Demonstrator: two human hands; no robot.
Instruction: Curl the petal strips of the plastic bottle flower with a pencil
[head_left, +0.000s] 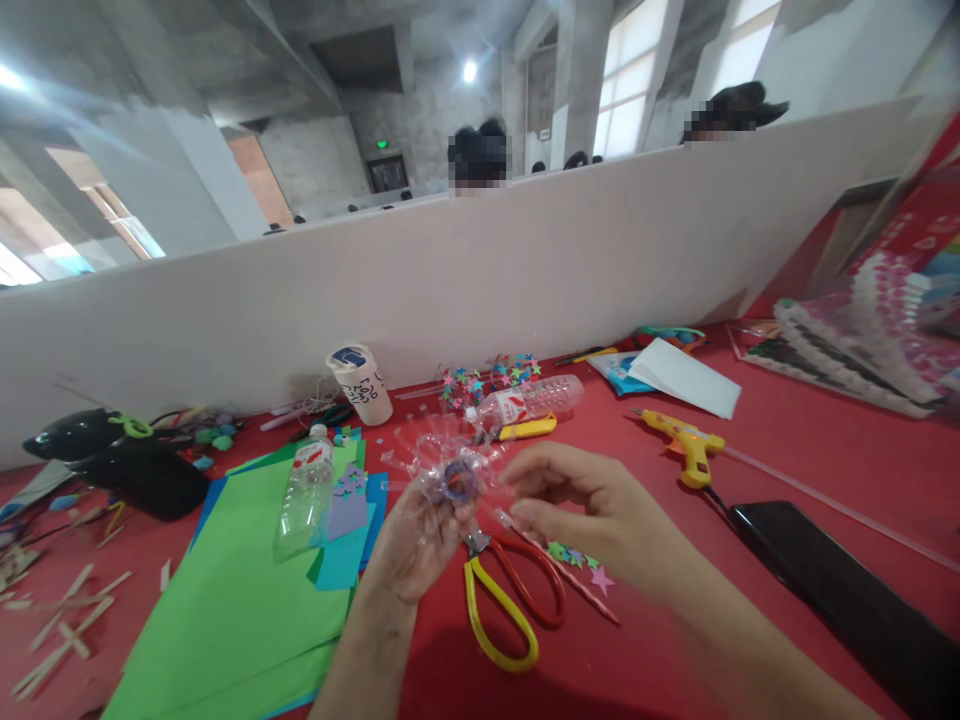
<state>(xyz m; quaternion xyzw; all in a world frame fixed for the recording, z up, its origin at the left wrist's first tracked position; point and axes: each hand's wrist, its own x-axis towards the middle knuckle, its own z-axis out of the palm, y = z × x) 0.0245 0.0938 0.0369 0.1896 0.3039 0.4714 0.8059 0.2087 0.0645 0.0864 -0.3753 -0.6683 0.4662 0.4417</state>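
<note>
A clear plastic bottle piece cut into strips [455, 480] is in my left hand [424, 530], its strips fanning outward around a purplish ring in the middle. The fingers of my left hand wrap it from below. My right hand [577, 500] is beside its right edge, thumb and fingers curved and apart; whether a fingertip touches a strip is unclear. Below both hands lie scissors [501, 655] with one yellow and one red handle. A pink twisted stick [592, 592] and small foam stars [601, 580] lie right of them.
Behind are a yellow cutter [529, 428], a lying bottle [525, 400] and a paper cup [360, 385]. Green sheets [217, 590] and another bottle [306, 500] lie left, near a black bottle figure [142, 480]. A yellow glue gun [686, 445] and black case [840, 590] are right.
</note>
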